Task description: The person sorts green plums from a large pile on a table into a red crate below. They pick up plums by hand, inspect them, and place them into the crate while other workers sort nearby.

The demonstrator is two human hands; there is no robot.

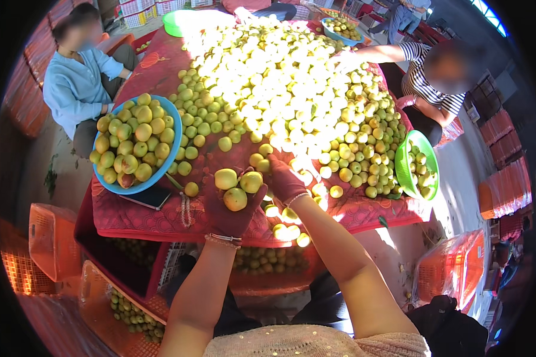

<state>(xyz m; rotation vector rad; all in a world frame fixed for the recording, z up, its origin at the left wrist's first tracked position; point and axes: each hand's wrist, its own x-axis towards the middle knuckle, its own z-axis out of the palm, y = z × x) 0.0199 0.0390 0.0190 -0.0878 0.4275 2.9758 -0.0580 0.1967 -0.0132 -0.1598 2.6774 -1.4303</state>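
Note:
My left hand (232,209), in a dark red glove, is palm up and cradles three yellow-green round fruits (235,199) near the table's front edge. Just right of it, my right hand (286,178), gloved alike, reaches over the red patterned cloth (147,218). Its fingertips are beside a few fruits (263,165); whether it grips one is not clear. Beyond both hands spreads a large heap of the same fruit (268,85), washed out by sunlight in its middle. Several loose fruits (286,232) lie by my right wrist at the cloth's edge.
A blue basin (177,134) full of fruit stands left, over a dark notebook (149,198) and a beaded string (185,209). A green basket (399,156) is at right. People sit left and right of the table. Orange crates (49,241) stand below left, another wrapped stack (451,267) at right.

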